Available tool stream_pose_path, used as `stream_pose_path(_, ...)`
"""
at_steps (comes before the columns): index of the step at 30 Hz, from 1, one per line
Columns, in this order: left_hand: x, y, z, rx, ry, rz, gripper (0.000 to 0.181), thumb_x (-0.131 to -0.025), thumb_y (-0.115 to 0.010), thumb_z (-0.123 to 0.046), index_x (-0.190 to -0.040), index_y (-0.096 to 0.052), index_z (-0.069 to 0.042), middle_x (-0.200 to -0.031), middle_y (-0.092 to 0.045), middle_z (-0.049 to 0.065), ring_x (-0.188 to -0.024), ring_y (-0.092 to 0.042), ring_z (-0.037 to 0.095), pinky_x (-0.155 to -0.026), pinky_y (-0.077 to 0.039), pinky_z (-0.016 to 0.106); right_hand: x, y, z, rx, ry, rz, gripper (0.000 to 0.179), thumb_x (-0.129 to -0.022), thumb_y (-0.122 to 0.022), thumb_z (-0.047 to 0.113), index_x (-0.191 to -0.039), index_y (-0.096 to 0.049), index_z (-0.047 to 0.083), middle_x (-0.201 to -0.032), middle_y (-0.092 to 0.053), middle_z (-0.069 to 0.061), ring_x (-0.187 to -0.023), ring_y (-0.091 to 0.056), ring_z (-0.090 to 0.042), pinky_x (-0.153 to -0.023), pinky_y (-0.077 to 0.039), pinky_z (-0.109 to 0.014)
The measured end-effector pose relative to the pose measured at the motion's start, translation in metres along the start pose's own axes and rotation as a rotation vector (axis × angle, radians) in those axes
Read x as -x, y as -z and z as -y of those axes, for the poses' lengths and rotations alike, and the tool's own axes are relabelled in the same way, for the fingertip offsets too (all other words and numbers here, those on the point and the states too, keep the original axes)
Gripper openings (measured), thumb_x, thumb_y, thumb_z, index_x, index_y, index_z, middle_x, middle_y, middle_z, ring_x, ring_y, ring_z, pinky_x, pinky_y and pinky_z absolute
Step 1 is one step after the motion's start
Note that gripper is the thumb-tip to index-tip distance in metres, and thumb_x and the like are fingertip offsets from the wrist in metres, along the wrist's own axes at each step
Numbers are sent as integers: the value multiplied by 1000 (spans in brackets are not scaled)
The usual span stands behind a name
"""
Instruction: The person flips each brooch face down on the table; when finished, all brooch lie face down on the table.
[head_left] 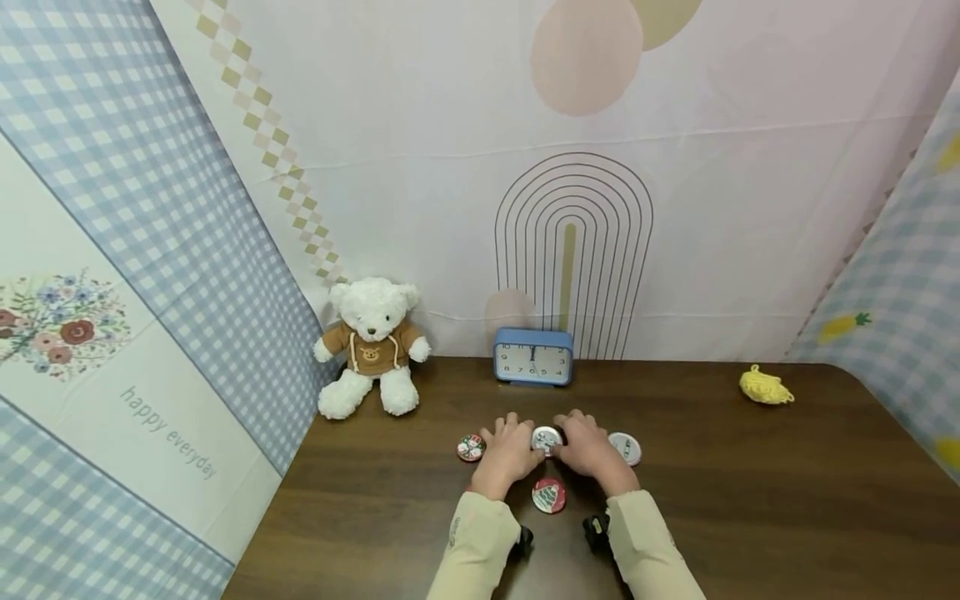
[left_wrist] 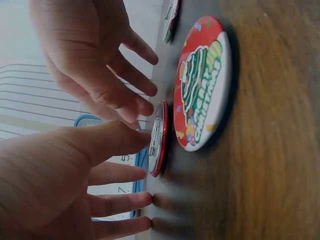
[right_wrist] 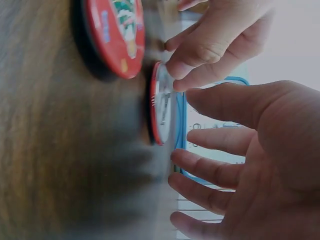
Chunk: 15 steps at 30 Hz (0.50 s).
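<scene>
A round pin badge (head_left: 547, 439) lies back side up on the table between my hands, its metal back and pin showing and its red rim visible in the left wrist view. My left hand (head_left: 510, 450) is at its left side, thumb tip at the badge, the other fingers extended down toward the table. On the other side my right hand (head_left: 588, 450) has its thumb near the badge edge and its fingers spread, fairly straight. Nearer to me lies a red Christmas-tree badge (head_left: 549, 496), picture up, also in the left wrist view (left_wrist: 202, 85).
A patterned badge (head_left: 471, 447) lies left of my left hand; a back-up badge (head_left: 630, 448) lies right of my right hand. Farther back are a blue clock (head_left: 533, 357), a white teddy bear (head_left: 372, 346) and a yellow bundle (head_left: 765, 387).
</scene>
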<state>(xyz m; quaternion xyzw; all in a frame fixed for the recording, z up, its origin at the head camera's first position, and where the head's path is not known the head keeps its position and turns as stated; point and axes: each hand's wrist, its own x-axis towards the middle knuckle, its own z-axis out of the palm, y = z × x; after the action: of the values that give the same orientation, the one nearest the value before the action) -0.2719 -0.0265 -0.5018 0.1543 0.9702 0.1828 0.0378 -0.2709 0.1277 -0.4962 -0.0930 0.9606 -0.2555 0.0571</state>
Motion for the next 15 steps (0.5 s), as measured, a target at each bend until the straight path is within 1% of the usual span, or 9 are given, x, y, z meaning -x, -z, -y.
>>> stream_pose_path(2, 1, 3, 0, 31, 2, 5, 37, -91, -75, -28, -120, -67, -5, -118, -58, 18, -115, -51, 42, -98, -30, 71, 1, 3, 3, -7, 4, -25, 45, -90, -73, 11, -130, -61, -6, -122, -58, -24, -115, -53, -44, -95, -40, -65)
stream_pose_path(5, 3, 6, 2, 70, -3, -9, 46, -92, -73, -25, -131, -61, -3, -127, -58, 21, -122, -51, 43, -102, -29, 71, 2, 6, 6, -20, 7, -70, 47, -90, -73, 12, -131, -59, -7, -126, -58, -26, -119, -54, -46, -96, -40, -66)
stream_pose_path(10, 3, 10, 10, 140, -50, -101, 55, -94, -69, -23, -142, -52, -3, -135, -55, 20, -126, -52, 40, -103, -34, 65, 3, 7, 13, -98, 2, -128, 53, -90, -74, 10, -136, -54, -9, -136, -55, -28, -124, -53, -45, -99, -42, -60)
stream_pose_path(12, 4, 12, 14, 170, -75, -146, 56, -94, -69, -22, -143, -51, -3, -136, -55, 19, -125, -52, 39, -101, -37, 62, 4, 6, 16, -140, 12, -152, 54, -90, -74, 8, -137, -53, -9, -138, -53, -29, -126, -52, -45, -99, -43, -59)
stream_pose_path(15, 6, 15, 21, 214, -105, -197, 57, -93, -69, -21, -144, -50, -4, -137, -55, 18, -125, -52, 38, -101, -39, 60, 4, 3, 18, -195, 32, -196, 56, -88, -74, 7, -138, -53, -7, -141, -51, -28, -129, -49, -46, -101, -42, -58)
